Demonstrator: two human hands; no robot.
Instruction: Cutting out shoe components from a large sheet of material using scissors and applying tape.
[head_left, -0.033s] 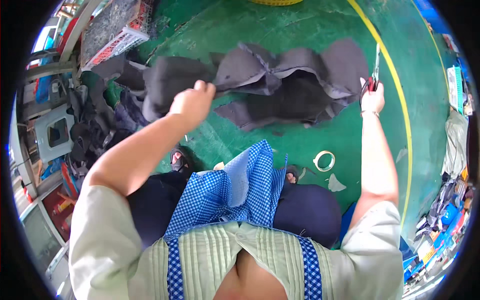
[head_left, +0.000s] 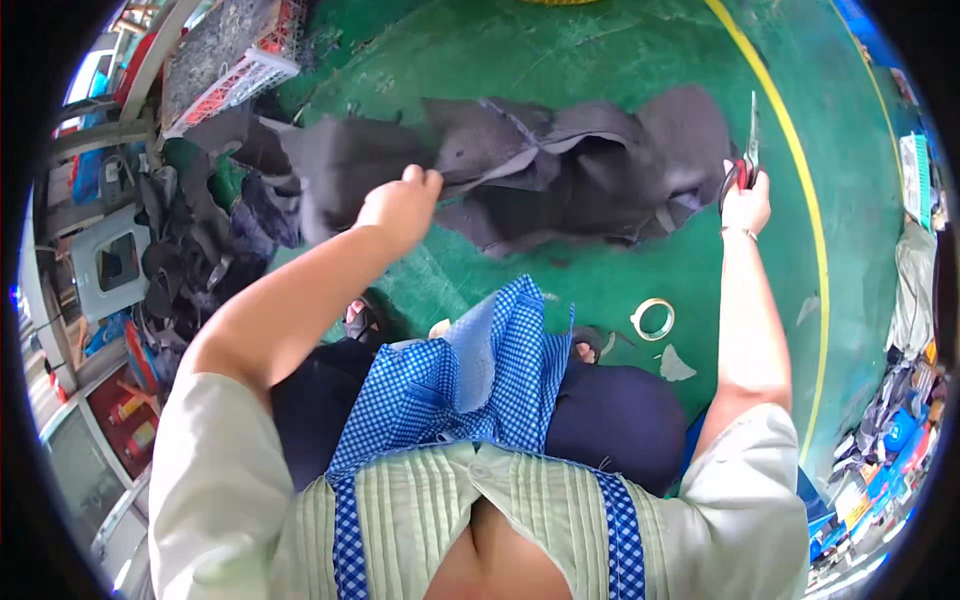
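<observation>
A long, rumpled piece of dark grey fabric [head_left: 585,195] stretches across the green floor in front of me, its edges ragged and folded in places. My left hand [head_left: 402,207] pinches the fabric's near edge left of its middle. Beyond the fabric's right end, my right hand [head_left: 746,207] is closed round the red and black handles of a pair of scissors [head_left: 753,135]. The blades point away from me. Whether the right fingers also touch the fabric's end, I cannot tell.
A tape roll [head_left: 653,319] and a pale scrap [head_left: 676,364] lie near my right foot. Dark fabric pieces [head_left: 205,235] heap up at the left, beside a grey stool [head_left: 108,262] and a white crate [head_left: 240,80]. A yellow line [head_left: 800,175] runs down the right.
My left hand has shifted slightly right, and the fabric has moved and creased differently around it. The right hand with the scissors stays in nearly the same place.
</observation>
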